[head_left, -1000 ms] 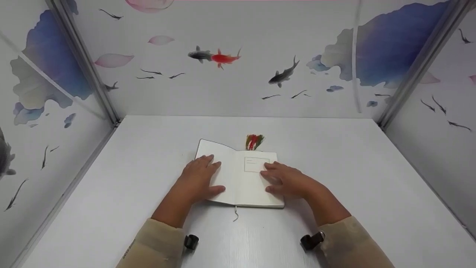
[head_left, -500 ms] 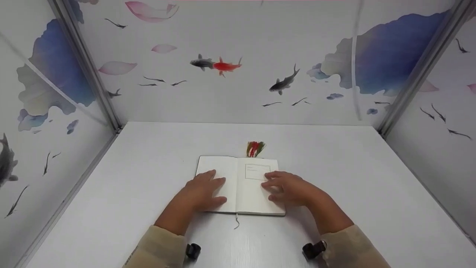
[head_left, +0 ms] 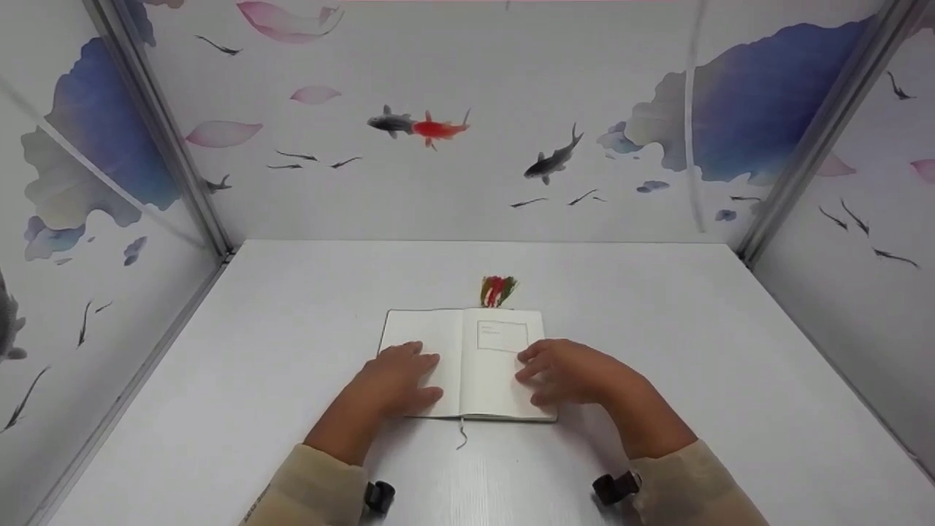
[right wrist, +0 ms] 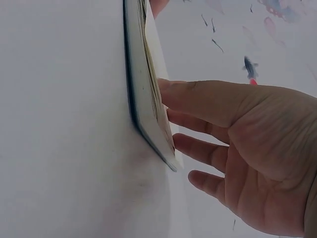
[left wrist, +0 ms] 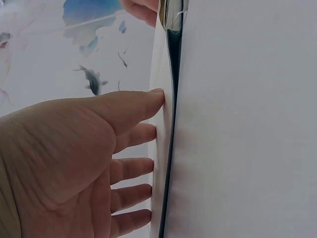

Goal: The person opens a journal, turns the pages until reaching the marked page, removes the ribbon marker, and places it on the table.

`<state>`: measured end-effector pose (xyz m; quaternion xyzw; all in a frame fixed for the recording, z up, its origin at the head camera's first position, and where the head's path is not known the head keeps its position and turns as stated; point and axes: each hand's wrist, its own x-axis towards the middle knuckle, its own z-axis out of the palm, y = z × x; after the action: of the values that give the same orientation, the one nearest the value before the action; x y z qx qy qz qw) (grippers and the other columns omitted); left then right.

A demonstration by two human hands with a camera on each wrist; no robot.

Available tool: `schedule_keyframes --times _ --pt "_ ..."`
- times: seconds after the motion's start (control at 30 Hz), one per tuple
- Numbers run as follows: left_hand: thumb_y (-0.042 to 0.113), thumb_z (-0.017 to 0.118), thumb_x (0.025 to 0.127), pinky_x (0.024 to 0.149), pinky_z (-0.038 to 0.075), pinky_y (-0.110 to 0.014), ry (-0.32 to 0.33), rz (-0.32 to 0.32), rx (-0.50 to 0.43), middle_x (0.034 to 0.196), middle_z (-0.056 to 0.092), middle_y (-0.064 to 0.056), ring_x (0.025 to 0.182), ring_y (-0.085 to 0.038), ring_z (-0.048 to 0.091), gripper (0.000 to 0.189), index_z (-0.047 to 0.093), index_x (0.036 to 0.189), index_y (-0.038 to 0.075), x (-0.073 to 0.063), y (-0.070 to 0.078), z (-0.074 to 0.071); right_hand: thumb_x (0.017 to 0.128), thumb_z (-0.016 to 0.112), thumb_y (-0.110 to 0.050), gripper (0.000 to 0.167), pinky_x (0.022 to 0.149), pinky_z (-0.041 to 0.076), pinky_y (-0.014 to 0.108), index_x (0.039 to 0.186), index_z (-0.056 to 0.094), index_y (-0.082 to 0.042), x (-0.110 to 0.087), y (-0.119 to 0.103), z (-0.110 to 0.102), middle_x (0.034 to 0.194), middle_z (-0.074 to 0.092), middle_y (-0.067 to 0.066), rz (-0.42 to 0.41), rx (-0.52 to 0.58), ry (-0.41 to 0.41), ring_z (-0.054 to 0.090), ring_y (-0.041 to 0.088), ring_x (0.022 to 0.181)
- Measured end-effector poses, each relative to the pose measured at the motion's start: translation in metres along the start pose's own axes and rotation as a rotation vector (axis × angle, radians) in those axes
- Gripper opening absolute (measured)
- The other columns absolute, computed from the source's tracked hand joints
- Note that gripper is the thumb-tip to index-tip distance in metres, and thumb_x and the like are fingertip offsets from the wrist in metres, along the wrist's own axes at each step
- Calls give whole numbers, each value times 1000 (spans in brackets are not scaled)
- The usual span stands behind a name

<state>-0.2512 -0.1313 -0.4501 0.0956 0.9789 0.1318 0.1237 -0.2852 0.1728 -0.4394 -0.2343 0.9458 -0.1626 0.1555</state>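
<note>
An opened notebook [head_left: 497, 380] with cream pages and a dark cover lies on the white table. Its right page carries a small printed box [head_left: 502, 336] near the top. My left hand [head_left: 398, 380] rests its fingertips on the left page, fingers spread and straight, as the left wrist view also shows. On the right page's outer edge, my right hand [head_left: 573, 371] touches with thumb and fingertips, fingers lightly bent. In the right wrist view the thumb [right wrist: 198, 96] lies at the page edges. Neither hand grips anything.
A red and green tassel [head_left: 499, 291] sticks out past the notebook's top edge. A thin ribbon [head_left: 462, 435] hangs from its bottom edge onto the table [head_left: 292, 307]. Printed panels [head_left: 467, 190] with fish and petals wall in the back and sides.
The notebook's left side, tilted up a second ago, has come down flat under my left hand. My right hand has slid slightly down the right page. The head view has shifted a little.
</note>
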Motion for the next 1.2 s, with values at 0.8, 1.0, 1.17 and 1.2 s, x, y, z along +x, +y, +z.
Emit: schedule_keyframes --times 0.8,1.0,1.17,1.2 --pt "45 66 104 128 35 -61 4 25 9 173 39 -12 162 -36 36 64 52 160 20 1 -2 1 74 99 -36 68 124 43 53 137 75 -21 -10 -11 -6 157 61 2 -24 -70 -71 50 31 152" --pt "45 65 104 128 34 -60 -6 12 7 174 38 -11 162 -35 34 63 51 161 22 1 -2 0 78 96 -36 60 127 40 51 133 78 -24 -11 -10 -8 160 59 -6 23 -66 -93 48 27 155" --pt "45 66 103 129 33 -61 0 11 -12 174 38 -10 163 -36 34 63 52 160 22 1 -3 1 86 90 -32 30 123 44 49 115 85 -31 -14 -10 -10 157 61 -12 90 -6 -97 52 24 152" --pt "45 66 103 128 34 -61 2 12 -14 174 39 -11 162 -36 34 63 53 160 22 1 -3 1 88 88 -30 23 122 46 49 111 86 -31 -15 -10 -11 156 62 -11 90 4 -98 53 24 151"
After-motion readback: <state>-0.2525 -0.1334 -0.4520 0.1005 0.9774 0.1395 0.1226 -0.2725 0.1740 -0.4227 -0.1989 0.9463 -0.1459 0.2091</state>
